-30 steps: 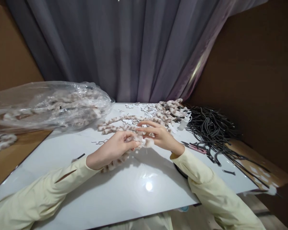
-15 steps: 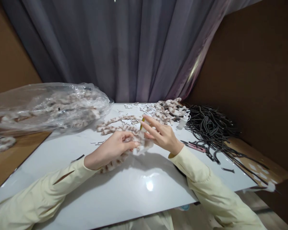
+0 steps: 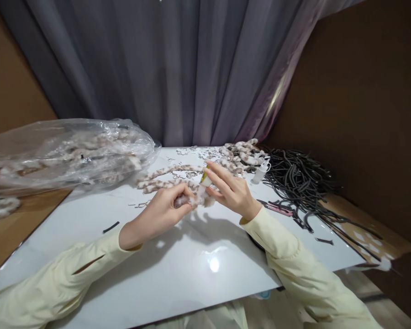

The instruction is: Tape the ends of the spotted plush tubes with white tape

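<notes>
My left hand point(image 3: 166, 208) is closed around a fluffy white-and-brown plush strip point(image 3: 202, 197), whose loose end sticks out past my thumb. In my right hand point(image 3: 231, 192) is a small white bottle with a yellow label point(image 3: 205, 179), gripped between thumb and fingers. The bottle is tilted downward, its lower end at the strip's end; whether they touch I cannot tell. Behind my hands, more spotted plush strips point(image 3: 167, 172) lie on the white table point(image 3: 178, 283).
A clear plastic bag point(image 3: 65, 153) full of plush pieces lies at the left. To the right are a heap of black cords point(image 3: 297, 178), a white squeeze bottle point(image 3: 260, 172), a pink-handled tool point(image 3: 279, 209) and a plush pile point(image 3: 245, 153). Small metal clasps point(image 3: 188, 174) are scattered behind my hands.
The plush strip's part that hung below my left hand no longer shows there. My left hand has lifted slightly, and the bottle in my right hand has tilted more.
</notes>
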A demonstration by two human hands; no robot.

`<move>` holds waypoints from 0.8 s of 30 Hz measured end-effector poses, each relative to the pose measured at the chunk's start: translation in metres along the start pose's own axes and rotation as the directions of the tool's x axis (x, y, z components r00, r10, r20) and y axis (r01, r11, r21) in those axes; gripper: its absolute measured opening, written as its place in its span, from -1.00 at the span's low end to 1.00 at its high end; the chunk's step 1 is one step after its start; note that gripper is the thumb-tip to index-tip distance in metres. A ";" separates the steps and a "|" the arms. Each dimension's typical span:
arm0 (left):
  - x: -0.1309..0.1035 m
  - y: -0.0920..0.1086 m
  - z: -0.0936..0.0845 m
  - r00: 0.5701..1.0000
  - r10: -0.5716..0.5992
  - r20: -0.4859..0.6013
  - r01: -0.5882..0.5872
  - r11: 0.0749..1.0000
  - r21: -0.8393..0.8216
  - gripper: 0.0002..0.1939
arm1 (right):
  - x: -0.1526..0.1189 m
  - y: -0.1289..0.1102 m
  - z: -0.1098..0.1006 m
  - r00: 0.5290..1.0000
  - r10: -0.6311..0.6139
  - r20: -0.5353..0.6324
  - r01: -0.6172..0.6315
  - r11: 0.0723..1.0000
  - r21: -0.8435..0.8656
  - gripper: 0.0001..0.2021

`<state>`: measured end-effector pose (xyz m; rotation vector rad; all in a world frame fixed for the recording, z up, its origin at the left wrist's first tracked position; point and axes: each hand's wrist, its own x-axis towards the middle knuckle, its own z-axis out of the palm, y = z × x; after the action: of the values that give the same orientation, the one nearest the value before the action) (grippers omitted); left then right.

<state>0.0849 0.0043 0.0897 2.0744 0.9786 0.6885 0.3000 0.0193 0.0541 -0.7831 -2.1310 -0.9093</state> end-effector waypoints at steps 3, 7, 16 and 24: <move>-0.001 -0.003 0.003 0.996 0.084 -0.018 -0.082 0.993 0.080 -0.92 | 0.001 -0.001 0.000 1.000 0.012 0.012 -0.012 1.000 0.011 -0.53; -0.002 -0.006 0.005 0.991 0.132 -0.023 -0.127 0.980 0.152 -0.89 | 0.002 -0.001 -0.001 1.000 -0.004 -0.009 0.004 1.000 0.018 -0.51; 0.001 -0.011 0.008 0.997 0.062 0.037 -0.066 0.990 0.123 -0.91 | 0.002 -0.001 -0.003 0.992 -0.113 -0.054 0.113 0.994 -0.002 -0.57; 0.003 0.005 0.001 0.984 -0.132 0.123 0.143 0.986 -0.085 -0.91 | -0.003 0.002 -0.003 0.970 -0.214 -0.112 0.211 0.977 -0.037 -0.64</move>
<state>0.0899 0.0043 0.0934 1.9227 0.9940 0.5256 0.3041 0.0170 0.0542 -0.5068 -2.1330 -1.0669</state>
